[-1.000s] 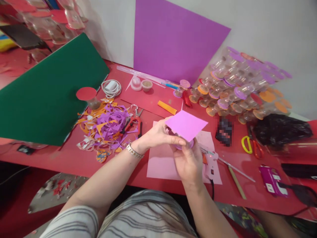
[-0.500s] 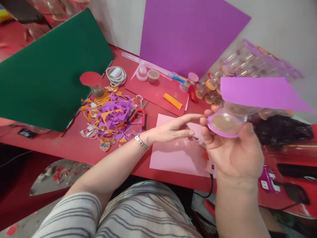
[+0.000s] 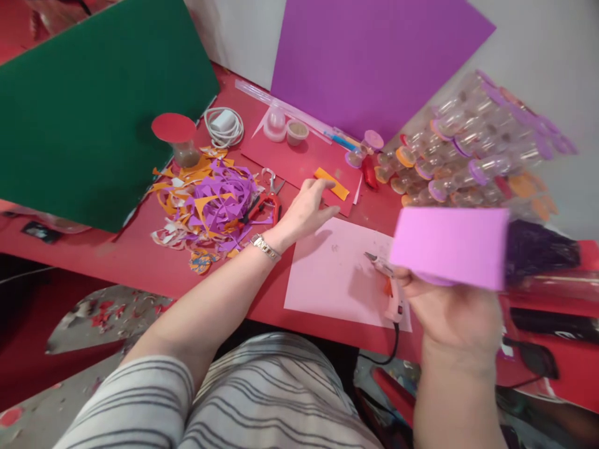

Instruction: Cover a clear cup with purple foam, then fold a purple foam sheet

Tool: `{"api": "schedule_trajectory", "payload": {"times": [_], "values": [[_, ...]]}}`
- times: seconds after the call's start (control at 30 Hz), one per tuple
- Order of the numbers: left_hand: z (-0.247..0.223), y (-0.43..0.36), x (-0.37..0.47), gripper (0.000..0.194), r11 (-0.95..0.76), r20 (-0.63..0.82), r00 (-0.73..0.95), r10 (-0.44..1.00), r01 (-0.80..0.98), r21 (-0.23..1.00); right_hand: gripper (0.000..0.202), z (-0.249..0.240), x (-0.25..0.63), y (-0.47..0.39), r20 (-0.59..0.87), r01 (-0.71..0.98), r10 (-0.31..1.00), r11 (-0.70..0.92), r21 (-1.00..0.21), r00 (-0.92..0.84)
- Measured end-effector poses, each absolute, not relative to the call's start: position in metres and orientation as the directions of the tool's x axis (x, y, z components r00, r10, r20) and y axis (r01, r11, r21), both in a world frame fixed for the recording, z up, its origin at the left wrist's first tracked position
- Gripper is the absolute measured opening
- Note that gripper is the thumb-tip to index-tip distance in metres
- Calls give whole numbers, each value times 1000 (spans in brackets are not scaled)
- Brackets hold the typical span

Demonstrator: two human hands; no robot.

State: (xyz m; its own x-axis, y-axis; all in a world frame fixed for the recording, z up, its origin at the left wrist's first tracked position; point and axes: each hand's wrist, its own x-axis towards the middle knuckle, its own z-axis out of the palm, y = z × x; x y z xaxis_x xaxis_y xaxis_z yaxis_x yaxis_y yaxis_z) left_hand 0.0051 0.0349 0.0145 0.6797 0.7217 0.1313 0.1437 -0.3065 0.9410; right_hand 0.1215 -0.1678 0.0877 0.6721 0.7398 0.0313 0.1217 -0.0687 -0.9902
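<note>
My right hand [image 3: 456, 312] is raised at the right, its fingers closed under a purple foam piece [image 3: 449, 246] that hides most of what is gripped; a purple rim shows just below the foam. My left hand [image 3: 311, 209] reaches over the table with fingers apart and nothing in them, close to an orange strip [image 3: 331, 183]. Below, a pink sheet [image 3: 322, 280] lies flat, with a glue gun [image 3: 393, 299] on its right part. Red-handled pliers [image 3: 270, 202] and scissors lie left of my left hand.
Purple and orange scraps [image 3: 218, 199] are heaped at the left by a green board [image 3: 103, 118]. A purple sheet [image 3: 365, 62] leans on the wall. Clear plastic shapes with coloured rims [image 3: 486, 137] are stacked at the right. A red-topped cup [image 3: 174, 129] stands near the scraps.
My left hand has left my right hand's side and moved left and up, fingers spread. The held purple foam has turned and moved lower and left, now covering the clear cup part. The glue gun is uncovered.
</note>
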Motion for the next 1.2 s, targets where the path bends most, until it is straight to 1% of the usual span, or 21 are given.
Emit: {"api": "schedule_trajectory", "payload": {"times": [0.03, 0.1, 0.13, 0.2, 0.27, 0.3, 0.37, 0.43, 0.47, 0.5, 0.57, 0.63, 0.73, 0.8, 0.9, 0.97, 1.03, 1.1, 1.2], "values": [[13, 36, 5, 42, -294, 136, 669, 731, 128, 947, 41, 76, 122, -173, 5, 99, 733, -85, -991, 680], [12, 36, 6, 39, -282, 133, 667, 733, 120, 952, 37, 56, 122, -183, -16, 131, 723, -148, -980, 691], [12, 36, 6, 36, -282, 128, 676, 725, 122, 952, 38, 49, 122, -187, 1, 191, 718, -184, -964, 696], [12, 34, 6, 31, -290, 120, 700, 704, 129, 948, 42, 44, 120, -192, 77, 381, 725, -264, -886, 684], [13, 33, 7, 28, -296, 111, 718, 688, 137, 945, 47, 48, 116, -191, 199, 612, 767, -296, -733, 609], [14, 32, 7, 27, -297, 107, 723, 682, 141, 944, 48, 51, 113, -189, 259, 720, 801, -281, -634, 541], [15, 31, 8, 26, -299, 99, 729, 677, 150, 943, 49, 57, 107, -183, 357, 883, 860, -197, -427, 365], [15, 32, 9, 26, -299, 94, 731, 676, 156, 941, 51, 60, 101, -176, 395, 966, 899, -94, -242, 187], [14, 32, 9, 26, -300, 96, 733, 673, 153, 942, 53, 60, 98, -172, 387, 983, 914, -55, -175, 120], [14, 32, 10, 26, -302, 100, 735, 671, 147, 942, 54, 59, 96, -169, 363, 992, 929, -24, -127, 69], [12, 32, 11, 25, -307, 115, 737, 666, 131, 943, 55, 55, 93, -164, 290, 998, 957, 10, -70, 11], [10, 31, 11, 25, -316, 127, 744, 656, 119, 941, 56, 51, 92, -161, 237, 999, 971, 19, -45, -8], [9, 30, 11, 25, -317, 129, 758, 639, 107, 943, 56, 46, 94, -161, 215, 999, 977, 9, -49, 2], [9, 29, 12, 25, -315, 136, 762, 633, 93, 944, 62, 47, 98, -163, 188, 996, 982, 5, -92, 13], [9, 28, 12, 24, -334, 167, 755, 634, 73, 940, 72, 55, 106, -167, 169, 978, 983, -30, -207, 66], [10, 28, 13, 24, -348, 185, 746, 640, 66, 935, 69, 63, 111, -165, 181, 963, 976, -70, -260, 120], [10, 29, 13, 24, -347, 191, 734, 652, 65, 936, 63, 69, 115, -159, 182, 953, 972, -94, -288, 151], [12, 29, 13, 22, -331, 190, 711, 677, 63, 942, 59, 72, 116, -147, 143, 951, 983, -69, -302, 117], [13, 31, 13, 22, -282, 194, 652, 733, 32, 959, 57, 66, 113, -128, 34, 964, 999, 46, -263, -39]]}}
